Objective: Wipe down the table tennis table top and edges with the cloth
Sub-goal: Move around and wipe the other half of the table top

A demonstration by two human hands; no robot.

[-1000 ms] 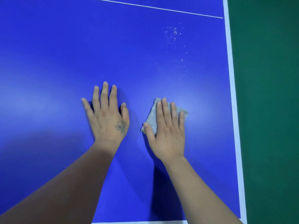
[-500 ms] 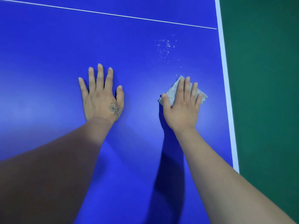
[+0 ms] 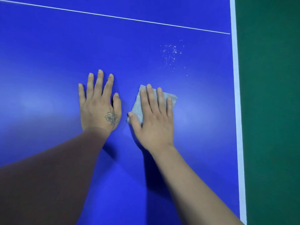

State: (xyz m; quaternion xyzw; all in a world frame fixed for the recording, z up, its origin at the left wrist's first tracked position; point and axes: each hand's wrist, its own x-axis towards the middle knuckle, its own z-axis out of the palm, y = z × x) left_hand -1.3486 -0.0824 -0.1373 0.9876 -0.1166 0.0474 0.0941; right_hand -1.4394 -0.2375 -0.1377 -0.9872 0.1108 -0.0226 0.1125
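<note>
The blue table tennis table top fills most of the view. A small grey folded cloth lies flat on it under my right hand, whose straight fingers press it down. My left hand rests flat on the bare table just left of the cloth, fingers spread. A patch of white specks sits on the surface beyond the cloth, toward the right edge.
A thin white line crosses the table at the far side. The white border stripe marks the table's right edge. Beyond it lies green floor.
My right hand has slid the cloth back toward me and to the left, away from the white specks. My left hand has stayed flat on the table.
</note>
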